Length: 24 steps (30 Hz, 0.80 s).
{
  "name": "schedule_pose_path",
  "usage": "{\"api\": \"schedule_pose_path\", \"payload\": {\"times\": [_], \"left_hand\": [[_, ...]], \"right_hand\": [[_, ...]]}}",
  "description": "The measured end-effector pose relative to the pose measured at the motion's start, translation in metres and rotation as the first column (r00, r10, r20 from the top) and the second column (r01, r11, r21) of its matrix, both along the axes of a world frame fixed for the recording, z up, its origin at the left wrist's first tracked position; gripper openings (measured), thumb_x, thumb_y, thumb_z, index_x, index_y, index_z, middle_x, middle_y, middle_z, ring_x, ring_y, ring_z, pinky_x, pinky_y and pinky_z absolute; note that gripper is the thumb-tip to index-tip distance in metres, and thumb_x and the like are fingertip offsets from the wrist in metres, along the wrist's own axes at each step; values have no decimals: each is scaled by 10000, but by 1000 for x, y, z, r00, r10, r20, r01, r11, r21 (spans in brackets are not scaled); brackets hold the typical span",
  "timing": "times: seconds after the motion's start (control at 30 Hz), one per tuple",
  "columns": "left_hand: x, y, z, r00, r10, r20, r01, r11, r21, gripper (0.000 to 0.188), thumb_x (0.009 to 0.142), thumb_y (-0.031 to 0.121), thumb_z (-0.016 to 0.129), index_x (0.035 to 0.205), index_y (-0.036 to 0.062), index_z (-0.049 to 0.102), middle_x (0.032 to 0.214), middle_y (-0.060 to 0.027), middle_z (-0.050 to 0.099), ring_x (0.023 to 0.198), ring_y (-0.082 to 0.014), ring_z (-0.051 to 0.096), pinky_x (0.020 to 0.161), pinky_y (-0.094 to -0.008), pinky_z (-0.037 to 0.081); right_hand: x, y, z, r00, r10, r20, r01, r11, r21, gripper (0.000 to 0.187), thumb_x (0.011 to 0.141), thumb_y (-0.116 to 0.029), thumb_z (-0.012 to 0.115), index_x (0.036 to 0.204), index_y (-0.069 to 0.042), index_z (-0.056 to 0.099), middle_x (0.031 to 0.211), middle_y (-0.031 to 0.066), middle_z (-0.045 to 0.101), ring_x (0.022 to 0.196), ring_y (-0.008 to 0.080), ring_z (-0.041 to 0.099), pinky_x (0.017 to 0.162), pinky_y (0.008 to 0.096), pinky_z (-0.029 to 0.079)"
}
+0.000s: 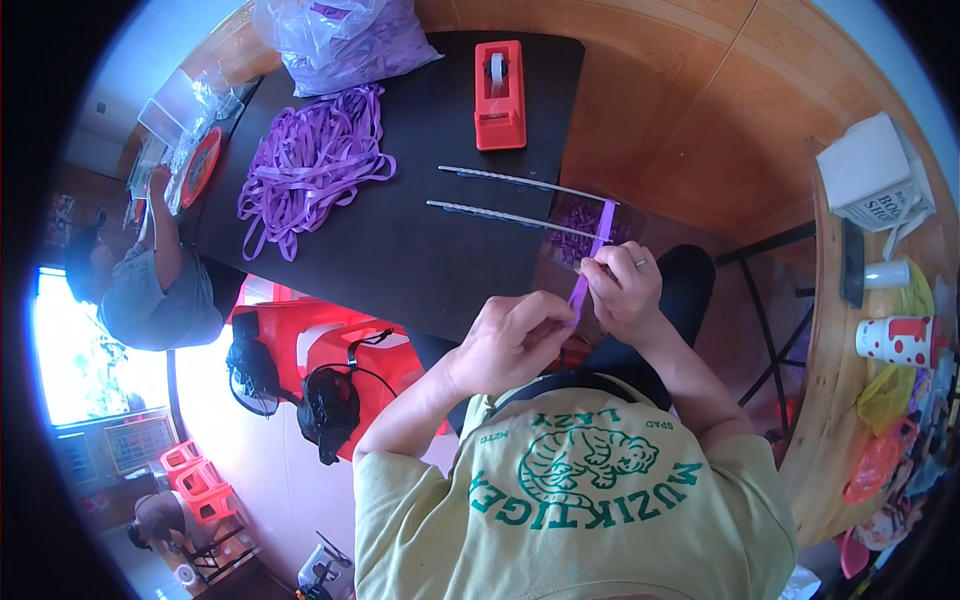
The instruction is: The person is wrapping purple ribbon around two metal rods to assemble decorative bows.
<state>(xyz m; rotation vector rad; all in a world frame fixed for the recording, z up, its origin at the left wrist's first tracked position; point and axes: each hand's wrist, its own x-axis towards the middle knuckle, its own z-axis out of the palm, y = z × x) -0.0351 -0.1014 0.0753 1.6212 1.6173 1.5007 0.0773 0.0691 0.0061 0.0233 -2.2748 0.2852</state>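
Two thin twisted metal rods (500, 216) lie side by side on the dark table (400, 270), their ends sticking out past its right edge. A purple ribbon (605, 222) runs from the far rod's tip across the near one and down toward me. Closed around the ribbon near the closer rod is my right hand (625, 290), a ring on one finger. My left hand (512, 340) pinches the lower part of the same ribbon, nearer my body. Below the rod ends, a container of small purple ribbon pieces (574, 222) is partly hidden.
A heap of purple ribbon loops (315, 165), a red tape dispenser (499, 100) and a clear bag (350, 45) rest on the table. A red stool (345, 365) with black items stands left. Another person (160, 290) works at far left. A wooden counter (825, 440) stands right.
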Motion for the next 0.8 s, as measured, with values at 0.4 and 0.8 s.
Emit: {"api": "schedule_pose_path", "payload": {"times": [0.4, 0.8], "left_hand": [[-22, 10, 27, 874, -289, -390, 284, 956, -71, 227, 674, -32, 659, 899, -13, 640, 811, -116, 625, 716, -280, 621, 606, -360, 506], [22, 8, 18, 544, -331, -771, 334, 928, -164, 207, 604, 191, 579, 729, 27, 562, 661, -24, 503, 646, -169, 541, 555, -282, 416]], "right_hand": [[2, 1, -5, 1000, -18, 15, 18, 999, 32, 235, 676, -42, 681, 899, -58, 605, 813, 60, 521, 720, 213, 527, 610, 333, 388], [4, -4, 1, 992, -33, -123, 36, 999, 21, 242, 668, -10, 727, 896, -31, 649, 804, 41, 540, 641, 180, 522, 553, 307, 380]]}}
